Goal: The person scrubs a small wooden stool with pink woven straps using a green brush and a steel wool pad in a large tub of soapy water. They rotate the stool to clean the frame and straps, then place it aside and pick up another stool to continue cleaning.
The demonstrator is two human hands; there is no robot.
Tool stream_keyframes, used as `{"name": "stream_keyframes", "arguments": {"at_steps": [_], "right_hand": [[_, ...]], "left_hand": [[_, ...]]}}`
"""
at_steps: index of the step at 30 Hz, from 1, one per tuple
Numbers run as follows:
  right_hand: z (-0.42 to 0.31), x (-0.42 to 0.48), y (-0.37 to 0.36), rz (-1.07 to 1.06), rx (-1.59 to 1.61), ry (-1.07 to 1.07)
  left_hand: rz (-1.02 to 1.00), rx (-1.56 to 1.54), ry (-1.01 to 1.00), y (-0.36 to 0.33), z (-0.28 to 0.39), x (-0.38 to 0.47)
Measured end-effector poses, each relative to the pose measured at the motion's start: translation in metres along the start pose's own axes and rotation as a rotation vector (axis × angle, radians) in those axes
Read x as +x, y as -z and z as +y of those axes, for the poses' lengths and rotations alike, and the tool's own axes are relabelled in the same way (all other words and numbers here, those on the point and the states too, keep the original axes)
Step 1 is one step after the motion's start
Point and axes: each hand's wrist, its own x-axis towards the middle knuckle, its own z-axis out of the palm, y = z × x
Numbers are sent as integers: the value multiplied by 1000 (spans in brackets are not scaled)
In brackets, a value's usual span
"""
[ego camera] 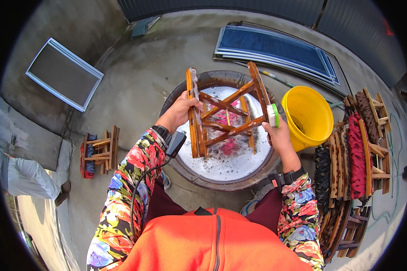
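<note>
My left hand (179,111) grips the left bar of a wooden folding stool frame (232,132), which is wet and has suds along its bars. The frame is held over a large round tub (220,185) of foamy water. In my right hand (277,133) is a scrub brush (273,115) with a green back and white bristles, pressed near the frame's right bar. Pink woven straps (228,148) and yellowish wooden bars show in the suds below. Whether the straps belong to the held frame, I cannot tell.
A yellow bucket (307,117) stands right of the tub. Folded stools with woven straps (357,155) are stacked at the right, and more stools (100,152) lie at the left. Framed screens (274,50) lie beyond the tub. A person's leg (34,178) shows at the far left.
</note>
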Motion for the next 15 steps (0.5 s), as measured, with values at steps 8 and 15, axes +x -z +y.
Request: {"name": "stream_keyframes", "arguments": {"at_steps": [8,15], "right_hand": [[-2,18,-4,-30,28,-269],[-29,-2,-21,-3,575,-291]], "left_hand": [[122,528,232,28,1,21],[295,1489,-190,-23,31,10]]}}
